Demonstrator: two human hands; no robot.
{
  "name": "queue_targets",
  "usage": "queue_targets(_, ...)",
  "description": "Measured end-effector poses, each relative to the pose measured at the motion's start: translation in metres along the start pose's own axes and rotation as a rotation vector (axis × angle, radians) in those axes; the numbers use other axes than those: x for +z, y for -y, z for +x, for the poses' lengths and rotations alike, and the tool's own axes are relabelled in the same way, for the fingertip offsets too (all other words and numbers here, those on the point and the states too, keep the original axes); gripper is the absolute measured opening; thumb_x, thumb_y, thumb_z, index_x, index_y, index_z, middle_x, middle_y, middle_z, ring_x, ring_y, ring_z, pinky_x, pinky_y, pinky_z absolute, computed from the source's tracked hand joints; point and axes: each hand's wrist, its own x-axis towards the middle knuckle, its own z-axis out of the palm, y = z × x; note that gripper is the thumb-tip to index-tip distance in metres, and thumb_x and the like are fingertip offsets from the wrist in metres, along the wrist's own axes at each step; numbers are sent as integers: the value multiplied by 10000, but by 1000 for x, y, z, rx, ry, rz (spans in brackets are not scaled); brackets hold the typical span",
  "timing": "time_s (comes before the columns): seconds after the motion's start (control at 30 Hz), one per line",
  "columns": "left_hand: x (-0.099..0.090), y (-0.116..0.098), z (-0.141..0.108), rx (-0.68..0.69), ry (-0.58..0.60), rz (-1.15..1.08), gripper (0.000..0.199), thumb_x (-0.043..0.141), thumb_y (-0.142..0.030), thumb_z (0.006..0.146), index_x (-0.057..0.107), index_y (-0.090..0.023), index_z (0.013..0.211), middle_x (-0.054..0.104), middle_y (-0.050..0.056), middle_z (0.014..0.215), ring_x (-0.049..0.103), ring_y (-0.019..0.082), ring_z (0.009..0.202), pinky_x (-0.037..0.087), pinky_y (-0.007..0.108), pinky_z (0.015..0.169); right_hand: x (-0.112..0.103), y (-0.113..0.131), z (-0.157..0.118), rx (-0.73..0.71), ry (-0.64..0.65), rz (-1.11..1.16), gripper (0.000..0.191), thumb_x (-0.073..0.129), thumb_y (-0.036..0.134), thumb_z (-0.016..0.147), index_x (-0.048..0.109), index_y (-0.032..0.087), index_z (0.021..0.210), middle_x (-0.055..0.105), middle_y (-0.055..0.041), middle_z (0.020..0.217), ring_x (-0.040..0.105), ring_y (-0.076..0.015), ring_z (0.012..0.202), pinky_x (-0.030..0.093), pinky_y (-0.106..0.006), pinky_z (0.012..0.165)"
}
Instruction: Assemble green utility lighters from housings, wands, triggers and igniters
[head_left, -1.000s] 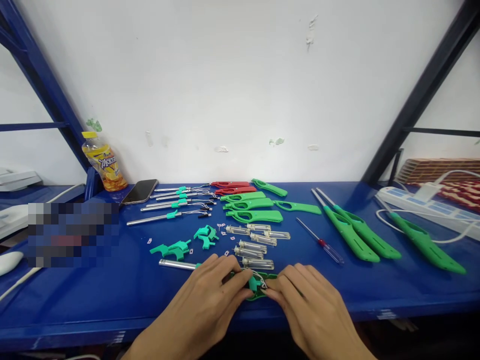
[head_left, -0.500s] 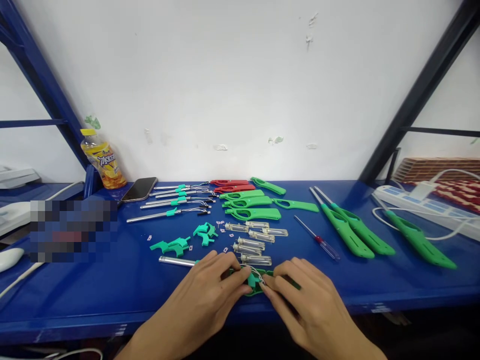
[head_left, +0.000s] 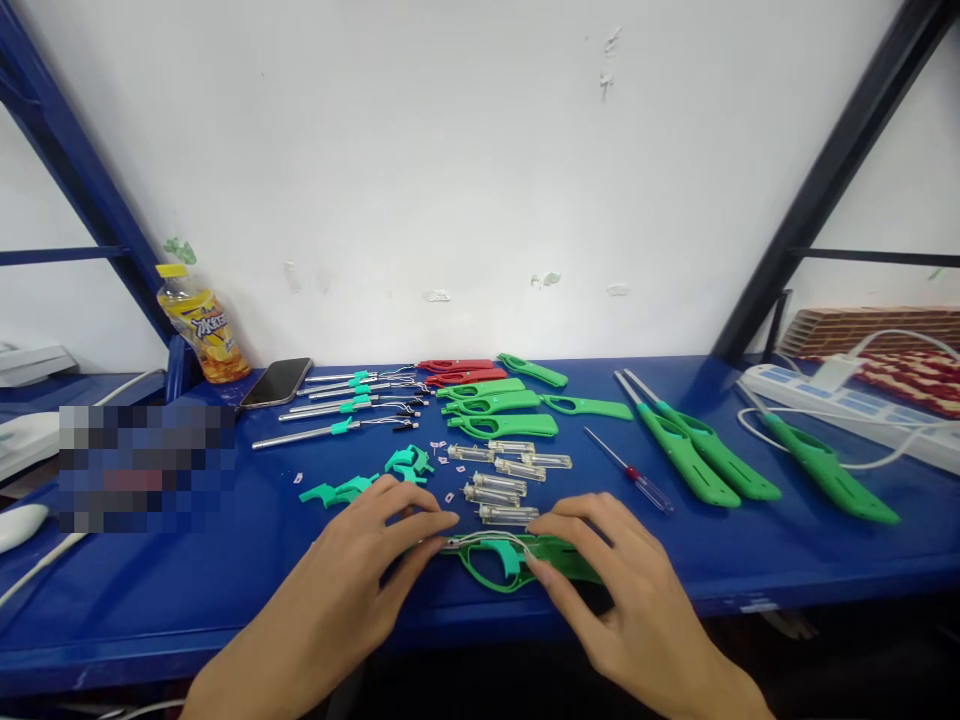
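Green casing (head_left: pixel 564 563) open, trigger (head_left: pixel 510 556) and wires (head_left: pixel 487 534) in, tanks (head_left: pixel 510 515) out; left fingers (head_left: pixel 429 524) pinch its nose, right hand (head_left: pixel 626 575) grip unclear.

The right fingers (head_left: pixel 570 525) partly hide the green casing (head_left: pixel 559 555); the right edge crops the power strip (head_left: pixel 874 408).

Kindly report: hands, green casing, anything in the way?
Left hand at front, right hand at rear. Green casing open, teal trigger inside. Clear tubes beyond, close but apart.
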Motion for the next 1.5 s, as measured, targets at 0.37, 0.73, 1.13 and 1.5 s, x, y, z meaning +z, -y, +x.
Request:
queue_targets(0.37, 13, 4, -2, -16, 39, -10, 263, 517, -260, 1129, 704, -304, 1309, 725, 31, 1135, 673, 220, 1033, 539, 424, 1019, 2, -2, -1, -4, 39, -25, 160, 602, 303, 1070, 657, 261, 1214, 693, -112, 1244, 679, -290, 1130, 594, -456, 914)
queue_targets(0.73, 5, 13, 34, -90, 211, 168, 243, 531, -151, 1085, 752, -235, 1141, 725, 51, 1025, 638, 262, 973, 526, 394, 863, -10, -7, 12, 125, 105, 22, 183, 539, 263, 1089, 672, 291, 1212, 500, -115, 1462, 664, -250, 1140, 620, -441, 934)
queue_targets(1.13, 15, 22, 47, -233, 318, 207, 253, 524, -7, 964, 632, -221, 884, 720, 21, 903, 655, 232, 808, 367, 333, 683, -22, -6, 82, 52, 505, -76, 38, 756, 272, 1001, 781, 280, 1029, 624, -20, 1126, 681, -196, 919, 475, -311, 707)
queue_targets(1.5, -11, 5, 62, -184, 175, 97, 244, 554, -121, 1029, 682, -231, 853, 725, -22, 784, 656, 185, 695, 404, 305, 636, -9, -9, 78, 11, 597, -86, 33, 708, 261, 1035, 702, 230, 1025, 618, -14, 1074, 670, -207, 882, 433, -334, 692)
